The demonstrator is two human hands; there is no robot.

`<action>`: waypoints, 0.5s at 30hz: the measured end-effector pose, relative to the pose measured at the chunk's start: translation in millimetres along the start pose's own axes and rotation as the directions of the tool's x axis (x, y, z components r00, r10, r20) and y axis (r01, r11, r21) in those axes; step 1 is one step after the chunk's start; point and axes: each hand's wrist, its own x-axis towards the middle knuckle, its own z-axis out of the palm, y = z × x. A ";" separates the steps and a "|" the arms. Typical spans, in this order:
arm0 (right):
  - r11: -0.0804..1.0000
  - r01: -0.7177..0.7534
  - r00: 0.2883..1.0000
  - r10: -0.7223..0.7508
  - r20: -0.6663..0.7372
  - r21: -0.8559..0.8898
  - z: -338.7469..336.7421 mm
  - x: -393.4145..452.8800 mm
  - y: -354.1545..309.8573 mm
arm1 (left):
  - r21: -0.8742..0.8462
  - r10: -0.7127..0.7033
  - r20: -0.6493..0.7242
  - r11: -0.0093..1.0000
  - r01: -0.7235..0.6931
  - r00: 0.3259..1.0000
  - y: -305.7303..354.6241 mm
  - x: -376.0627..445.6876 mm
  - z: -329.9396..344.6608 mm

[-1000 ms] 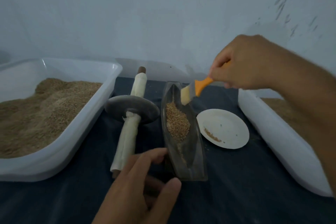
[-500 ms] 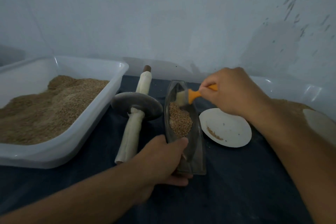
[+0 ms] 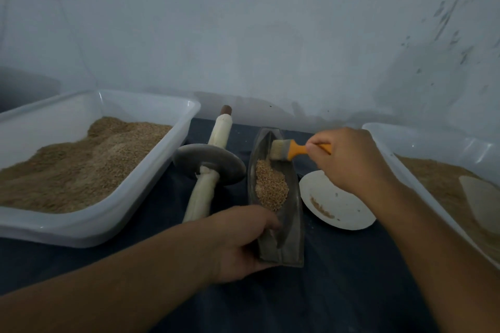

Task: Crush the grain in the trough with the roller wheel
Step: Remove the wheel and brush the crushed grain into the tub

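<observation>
Brush (image 3: 281,151) now down in trough (image 3: 293,213) at 12 o'clock, pinched by right hand (image 3: 349,162); left hand (image 3: 240,243) has clamped the near end, roller wheel (image 3: 209,163) idle, so just tidying grain (image 3: 271,189).

The trough (image 3: 278,197) is hemmed by the roller wheel (image 3: 209,163) on its left and the white plate (image 3: 338,203) on its right; bare dark cloth (image 3: 351,278) is left free in front.
</observation>
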 end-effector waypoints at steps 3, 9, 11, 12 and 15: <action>1.000 -0.009 0.998 0.007 0.058 0.030 2.7 -3.8 1.9 | 0.041 0.038 -0.020 0.998 -0.037 0.999 -2.1 -1.5 2.9; 0.982 -0.050 0.992 0.070 -0.108 0.182 -0.7 -13.2 5.3 | 0.046 0.121 -0.039 0.992 -0.119 0.992 3.5 -10.3 6.4; 0.971 -0.080 0.982 0.115 -0.149 0.223 -3.7 -14.7 6.6 | 0.018 0.128 -0.038 0.992 -0.128 0.991 10.1 -13.7 7.2; 0.969 -0.088 0.978 0.128 -0.164 0.232 -5.9 -15.5 6.5 | 0.025 0.127 -0.025 0.992 -0.126 0.992 12.4 -15.8 8.0; 0.977 -0.066 0.971 0.110 -0.211 0.204 -16.2 -16.3 2.1 | 0.070 0.140 0.009 0.988 -0.141 0.990 16.3 -22.3 7.3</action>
